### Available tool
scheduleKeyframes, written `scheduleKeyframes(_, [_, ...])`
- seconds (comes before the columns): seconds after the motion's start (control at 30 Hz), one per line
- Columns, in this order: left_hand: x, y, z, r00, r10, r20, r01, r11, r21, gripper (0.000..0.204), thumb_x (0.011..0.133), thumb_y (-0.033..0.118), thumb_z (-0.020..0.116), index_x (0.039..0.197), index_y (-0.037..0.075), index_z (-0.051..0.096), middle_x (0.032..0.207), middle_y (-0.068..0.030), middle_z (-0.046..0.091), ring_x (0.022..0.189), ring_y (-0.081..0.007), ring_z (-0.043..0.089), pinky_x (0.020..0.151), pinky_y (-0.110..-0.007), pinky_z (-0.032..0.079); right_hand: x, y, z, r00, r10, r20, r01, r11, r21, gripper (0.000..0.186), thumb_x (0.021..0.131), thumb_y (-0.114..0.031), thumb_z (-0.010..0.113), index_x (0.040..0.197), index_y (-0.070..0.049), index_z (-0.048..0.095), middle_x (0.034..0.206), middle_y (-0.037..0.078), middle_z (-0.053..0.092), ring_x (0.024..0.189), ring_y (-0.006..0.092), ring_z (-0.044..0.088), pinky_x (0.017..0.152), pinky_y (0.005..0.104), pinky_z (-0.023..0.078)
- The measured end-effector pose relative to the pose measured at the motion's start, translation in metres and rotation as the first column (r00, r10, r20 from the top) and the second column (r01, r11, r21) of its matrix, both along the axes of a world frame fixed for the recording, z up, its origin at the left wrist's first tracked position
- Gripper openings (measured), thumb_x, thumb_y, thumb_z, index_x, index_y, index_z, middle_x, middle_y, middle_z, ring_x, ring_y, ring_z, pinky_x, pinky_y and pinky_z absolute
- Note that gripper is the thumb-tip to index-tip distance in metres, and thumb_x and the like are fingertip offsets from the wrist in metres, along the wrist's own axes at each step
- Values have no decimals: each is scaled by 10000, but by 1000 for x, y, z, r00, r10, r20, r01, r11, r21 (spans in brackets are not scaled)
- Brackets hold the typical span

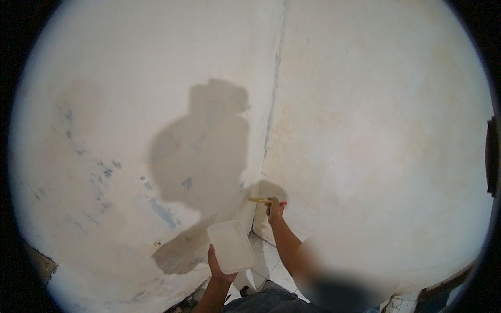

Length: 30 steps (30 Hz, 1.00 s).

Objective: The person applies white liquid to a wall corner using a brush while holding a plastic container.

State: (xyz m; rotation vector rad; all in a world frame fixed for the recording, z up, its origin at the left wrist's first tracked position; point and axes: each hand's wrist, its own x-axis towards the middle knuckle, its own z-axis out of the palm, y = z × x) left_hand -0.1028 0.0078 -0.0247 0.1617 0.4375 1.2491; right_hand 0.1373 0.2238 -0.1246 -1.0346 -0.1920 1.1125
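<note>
Held out at the lower middle is a whitish rectangular plastic tub (252, 254), tilted so that its broad side faces up. My left hand (221, 272) grips it from below, thumb along the left edge. Whether the tub holds anything I cannot tell. To its upper right, my right hand (275, 209) is closed around a slim brush (259, 200), yellowish with a red end. The brush lies nearly level, its yellow end pointing left at the left wall (120, 68) beside the corner. I cannot tell whether that end touches the wall.
Grey-blue patches (162, 212) mark the left wall, where my shadow falls. A cracked corner line (272, 99) divides it from the right wall (365, 104). White floor tiles (266, 266) show below the corner. A dark object (491, 156) stands at the far right edge.
</note>
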Motion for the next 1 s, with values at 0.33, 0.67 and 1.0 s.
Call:
scheduleKeyframes(0.33, [17, -10, 25, 1000, -1, 17, 1, 1000, 2, 676, 915, 586, 468, 1428, 149, 417, 1348, -82, 536, 1228, -302, 524, 1023, -514, 427, 36, 72, 555, 620, -689, 376, 127, 561, 818, 216, 873, -202, 590, 805, -6, 651, 709, 62, 612, 591, 181, 503, 596, 332, 424])
scheduleKeyframes(0.67, [19, -8, 4, 999, 7, 51, -6, 1000, -6, 724, 898, 617, 479, 1438, 140, 403, 1363, -106, 525, 1211, -349, 534, 981, -587, 445, 11, 85, 251, 998, -48, -46, 67, 671, 738, 158, 996, -271, 525, 964, -147, 617, 722, -77, 499, 642, 54, 474, 549, 218, 388])
scheduleKeyframes(1.0, [5, -7, -7, 998, 5, 55, -5, 1000, 0, 677, 905, 581, 495, 1417, 143, 430, 1355, -121, 532, 1215, -341, 533, 1008, -568, 432, -8, 32, 106, 579, 81, 812, -120, 993, -13, 316, 898, -322, 570, 878, -32, 694, 768, 132, 674, 790, 278, 636, 728, 399, 492])
